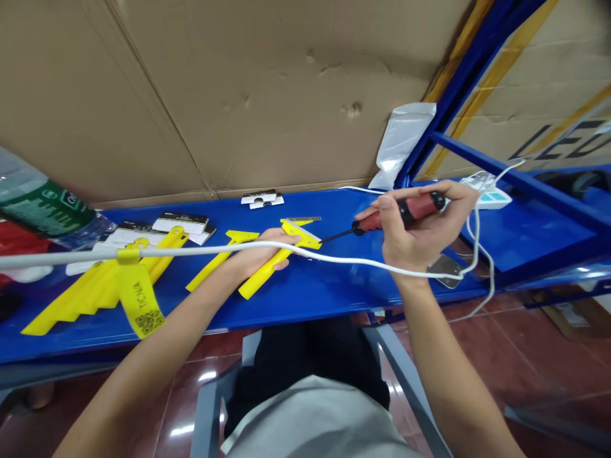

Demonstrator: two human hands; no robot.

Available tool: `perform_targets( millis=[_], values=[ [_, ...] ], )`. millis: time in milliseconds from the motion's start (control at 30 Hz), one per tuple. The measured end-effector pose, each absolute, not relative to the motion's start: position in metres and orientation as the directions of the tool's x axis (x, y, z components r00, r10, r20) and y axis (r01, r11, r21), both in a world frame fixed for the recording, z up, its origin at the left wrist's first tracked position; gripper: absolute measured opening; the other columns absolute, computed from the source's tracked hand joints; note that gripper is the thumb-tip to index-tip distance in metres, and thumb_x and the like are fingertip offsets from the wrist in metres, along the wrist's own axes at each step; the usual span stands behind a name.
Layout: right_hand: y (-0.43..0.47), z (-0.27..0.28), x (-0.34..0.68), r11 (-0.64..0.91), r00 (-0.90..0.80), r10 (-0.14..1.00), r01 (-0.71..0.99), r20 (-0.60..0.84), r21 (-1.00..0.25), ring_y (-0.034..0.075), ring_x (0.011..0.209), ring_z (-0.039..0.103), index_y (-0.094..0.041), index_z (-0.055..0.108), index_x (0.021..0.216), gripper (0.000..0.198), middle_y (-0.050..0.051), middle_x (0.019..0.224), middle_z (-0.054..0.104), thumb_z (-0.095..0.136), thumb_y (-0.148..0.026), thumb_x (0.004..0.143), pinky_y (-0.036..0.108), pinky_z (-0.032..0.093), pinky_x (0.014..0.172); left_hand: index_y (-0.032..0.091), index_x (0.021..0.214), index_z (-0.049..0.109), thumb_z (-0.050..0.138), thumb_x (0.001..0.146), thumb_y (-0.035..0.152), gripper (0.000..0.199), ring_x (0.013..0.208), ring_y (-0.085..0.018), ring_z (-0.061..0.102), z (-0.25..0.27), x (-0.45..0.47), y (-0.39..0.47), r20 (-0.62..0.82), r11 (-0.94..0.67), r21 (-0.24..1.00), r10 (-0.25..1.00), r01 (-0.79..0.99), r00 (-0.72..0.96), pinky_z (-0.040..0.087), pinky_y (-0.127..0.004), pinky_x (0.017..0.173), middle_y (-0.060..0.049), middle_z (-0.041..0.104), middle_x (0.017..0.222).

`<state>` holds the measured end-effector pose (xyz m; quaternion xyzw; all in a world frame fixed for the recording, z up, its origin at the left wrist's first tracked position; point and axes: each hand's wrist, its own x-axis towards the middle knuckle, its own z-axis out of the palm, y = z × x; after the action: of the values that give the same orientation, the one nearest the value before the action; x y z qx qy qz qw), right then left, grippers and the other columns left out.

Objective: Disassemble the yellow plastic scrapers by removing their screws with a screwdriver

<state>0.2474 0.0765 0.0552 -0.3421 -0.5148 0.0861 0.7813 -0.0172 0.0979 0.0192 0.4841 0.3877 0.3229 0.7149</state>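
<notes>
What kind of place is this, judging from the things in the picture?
Probably a small assembly or packing workstation in a workshop or warehouse. The right hand holds a red-handled screwdriver against a yellow plastic piece held by the left hand, on a blue metal bench, with cardboard sheets behind.

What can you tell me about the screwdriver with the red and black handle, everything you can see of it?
The screwdriver with the red and black handle has a chunky red grip with black sections and a thin dark metal shaft. It lies nearly level above the blue table, tilted slightly down to the left. The right hand wraps around the handle, hiding part of it. The shaft's tip meets the head of the yellow plastic scraper-like piece, which the left hand holds down on the table. A white cable runs just below it.
</notes>
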Motion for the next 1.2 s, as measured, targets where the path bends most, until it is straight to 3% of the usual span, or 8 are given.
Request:
perform_targets(
  millis=[167, 333, 533, 733, 900, 1000, 1200],
  values=[
    [0.081, 0.052, 0.233, 0.804, 0.282, 0.529, 0.136, 0.800, -0.579, 0.022, 0.059, 0.080, -0.035, 0.043, 0.114, 0.062, -0.009, 0.086, 0.079, 0.098, -0.055, 0.093, 0.042, 0.072, 0.064, 0.013, 0.106, 0.086, 0.092, 0.097, 0.037, 0.026, 0.042, -0.009, 0.058, 0.007, -0.018, 0.100, -0.233, 0.290, 0.956, 0.840, -0.042, 0.490, 0.038, -0.022, 0.038, -0.019, 0.089, 0.100],
    [0.091, 0.041, 0.227, 0.863, 0.212, 0.464, 0.113, 0.860, -0.493, 0.020, 0.060, 0.081, -0.035, 0.045, 0.116, 0.057, -0.010, 0.089, 0.081, 0.097, -0.042, 0.097, 0.036, 0.072, 0.062, 0.012, 0.113, 0.085, 0.095, 0.097, 0.034, 0.029, 0.050, -0.011, 0.065, 0.001, -0.018, 0.102, -0.244, 0.300, 0.952, 0.864, -0.061, 0.440, 0.039, -0.021, 0.041, -0.018, 0.088, 0.100],
    [0.099, 0.036, 0.225, 0.910, 0.204, 0.372, 0.110, 0.905, -0.399, 0.019, 0.058, 0.080, -0.034, 0.046, 0.118, 0.057, -0.009, 0.088, 0.081, 0.099, -0.037, 0.096, 0.034, 0.072, 0.059, 0.006, 0.117, 0.084, 0.083, 0.104, 0.021, 0.020, 0.059, -0.015, 0.072, 0.016, -0.010, 0.097, -0.287, 0.333, 0.942, 0.871, -0.049, 0.398, 0.043, -0.022, 0.043, -0.020, 0.088, 0.103],
    [0.102, 0.035, 0.225, 0.916, 0.192, 0.342, 0.150, 0.920, -0.372, 0.019, 0.057, 0.079, -0.034, 0.046, 0.119, 0.056, -0.009, 0.089, 0.079, 0.098, -0.043, 0.098, 0.035, 0.070, 0.058, 0.006, 0.114, 0.083, 0.080, 0.107, 0.018, 0.014, 0.047, -0.011, 0.063, 0.021, -0.007, 0.095, -0.313, 0.349, 0.937, 0.865, -0.021, 0.392, 0.041, -0.023, 0.040, -0.017, 0.087, 0.095],
    [0.104, 0.035, 0.224, 0.922, 0.187, 0.336, 0.135, 0.923, -0.363, 0.018, 0.058, 0.080, -0.034, 0.046, 0.119, 0.055, -0.009, 0.088, 0.079, 0.097, -0.039, 0.098, 0.033, 0.071, 0.060, 0.007, 0.111, 0.083, 0.082, 0.106, 0.022, 0.015, 0.050, -0.012, 0.064, 0.018, -0.009, 0.095, -0.293, 0.322, 0.947, 0.872, -0.009, 0.392, 0.042, -0.023, 0.042, -0.019, 0.087, 0.099],
    [0.104, 0.032, 0.224, 0.907, 0.169, 0.362, 0.166, 0.917, -0.388, 0.019, 0.060, 0.080, -0.035, 0.044, 0.120, 0.055, -0.009, 0.089, 0.079, 0.094, -0.047, 0.101, 0.035, 0.072, 0.062, 0.007, 0.107, 0.083, 0.080, 0.106, 0.019, 0.013, 0.053, -0.013, 0.066, 0.015, -0.011, 0.097, -0.270, 0.304, 0.952, 0.877, -0.025, 0.399, 0.042, -0.023, 0.043, -0.019, 0.086, 0.098],
    [0.091, 0.041, 0.240, 0.859, -0.086, 0.430, 0.344, 0.899, -0.378, 0.024, 0.081, 0.086, -0.031, 0.054, 0.122, 0.042, 0.001, 0.100, 0.081, 0.083, -0.058, 0.107, 0.042, 0.074, 0.073, 0.007, 0.099, 0.083, 0.083, 0.103, 0.020, 0.013, 0.053, -0.012, 0.063, 0.005, -0.014, 0.106, -0.239, 0.289, 0.955, 0.884, -0.067, 0.403, 0.042, -0.024, 0.044, -0.017, 0.083, 0.089]
  ],
)
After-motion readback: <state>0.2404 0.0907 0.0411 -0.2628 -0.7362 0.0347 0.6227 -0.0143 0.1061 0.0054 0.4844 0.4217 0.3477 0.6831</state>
